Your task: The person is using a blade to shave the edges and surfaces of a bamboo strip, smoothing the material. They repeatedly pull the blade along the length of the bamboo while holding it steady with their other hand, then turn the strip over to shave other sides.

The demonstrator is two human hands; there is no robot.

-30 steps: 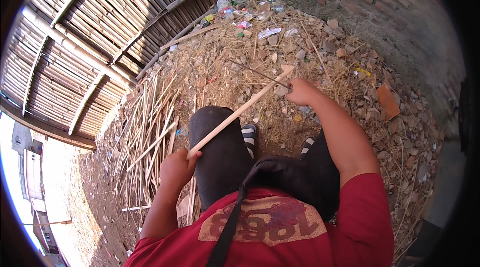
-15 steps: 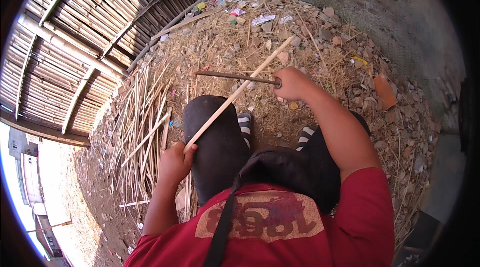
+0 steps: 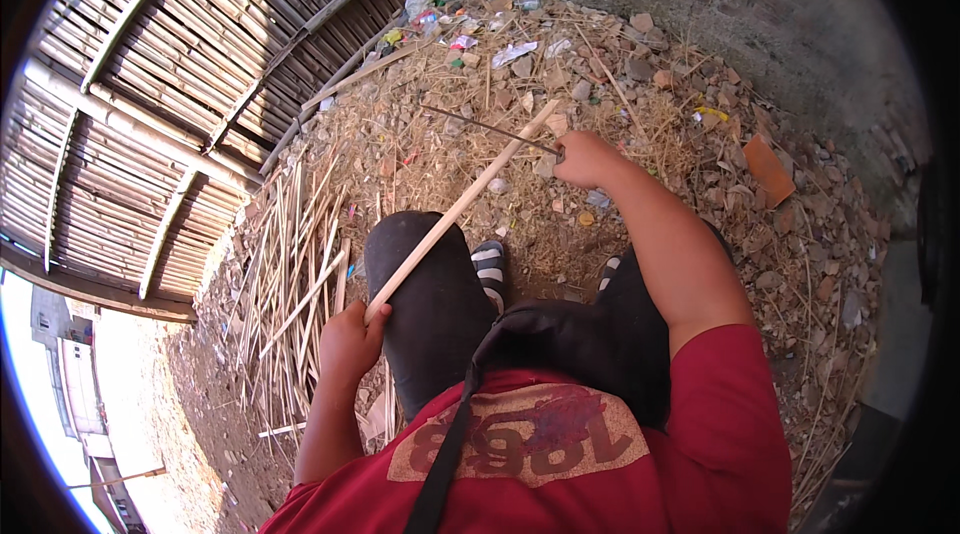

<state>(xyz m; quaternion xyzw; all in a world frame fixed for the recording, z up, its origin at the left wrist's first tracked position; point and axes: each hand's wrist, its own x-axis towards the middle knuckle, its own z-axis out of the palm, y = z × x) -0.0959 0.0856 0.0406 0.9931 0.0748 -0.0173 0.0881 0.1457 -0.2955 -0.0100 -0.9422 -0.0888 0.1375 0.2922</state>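
Observation:
My left hand (image 3: pixel 350 342) is closed around the near end of a long pale bamboo strip (image 3: pixel 450 218), beside my left knee. The strip slants up and to the right, passing over the dark trouser leg (image 3: pixel 420 284). In my right hand (image 3: pixel 588 160) is the handle of a long, thin, dark-bladed knife (image 3: pixel 465 120), my fingers wrapped round it. Its blade points left and crosses the strip near the far end; whether it presses on the wood I cannot tell.
Many split bamboo strips (image 3: pixel 290 274) lie heaped on the ground at left. A bamboo-slat wall (image 3: pixel 150 104) stands beyond them, a brick wall (image 3: pixel 780 44) at the far right. Rubble, dry straw, litter and an orange tile piece (image 3: pixel 768 172) cover the ground.
The knife has turned, its blade now seen thin and slanting with the tip higher. The strip's far end has shifted a little left and down. Both hands keep their hold.

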